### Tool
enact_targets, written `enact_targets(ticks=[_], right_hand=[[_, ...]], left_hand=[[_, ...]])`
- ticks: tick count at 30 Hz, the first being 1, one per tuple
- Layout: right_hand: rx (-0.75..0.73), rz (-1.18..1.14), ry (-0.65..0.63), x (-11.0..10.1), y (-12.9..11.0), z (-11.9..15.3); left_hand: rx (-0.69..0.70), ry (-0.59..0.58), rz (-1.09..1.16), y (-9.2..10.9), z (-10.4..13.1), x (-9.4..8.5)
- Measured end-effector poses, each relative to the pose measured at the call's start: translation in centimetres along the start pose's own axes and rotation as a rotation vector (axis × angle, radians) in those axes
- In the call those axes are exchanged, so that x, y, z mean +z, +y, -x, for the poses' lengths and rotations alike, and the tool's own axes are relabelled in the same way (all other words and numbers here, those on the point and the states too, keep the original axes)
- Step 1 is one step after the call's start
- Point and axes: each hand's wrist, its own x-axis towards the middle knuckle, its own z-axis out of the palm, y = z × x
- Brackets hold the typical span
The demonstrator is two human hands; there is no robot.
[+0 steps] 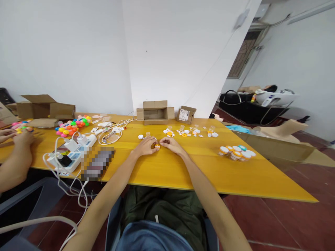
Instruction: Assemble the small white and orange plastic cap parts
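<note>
Over the middle of the table, my left hand (146, 146) is closed around a small orange lid (157, 146) with a pale, patterned top. My right hand (171, 144) is just to the right of it, thumb and fingertips pinched together; whatever is between them is too small to make out. Beyond my hands lie loose white lids (140, 137), orange lids (169, 133), small printed pieces (201, 136) and clear jars (182, 128). Part of a clear jar (148, 134) shows behind my left hand. To the right, several jars with orange, white and teal lids (237, 152) are piled together.
An open cardboard box (155, 122) and a smaller box (185, 115) stand against the wall. Left of me are a power strip (78, 155) with chargers, a blurred-out phone (98, 164) and white cables (115, 130). A co-worker's hands (23, 137) work among colourful balls (70, 129).
</note>
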Motion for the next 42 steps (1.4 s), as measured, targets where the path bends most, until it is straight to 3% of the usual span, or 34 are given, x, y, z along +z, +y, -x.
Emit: enact_targets(ticks=[22,42], right_hand=[[-0.037,0.119,0.021,1.3,-0.1,-0.1],[-0.011,0.063,0.028,1.3,0.5,-0.3]], left_hand=[[0.024,0.011,-0.020,0.5,-0.1,0.2],[0.014,0.019,0.000,0.4,0.1,0.3]])
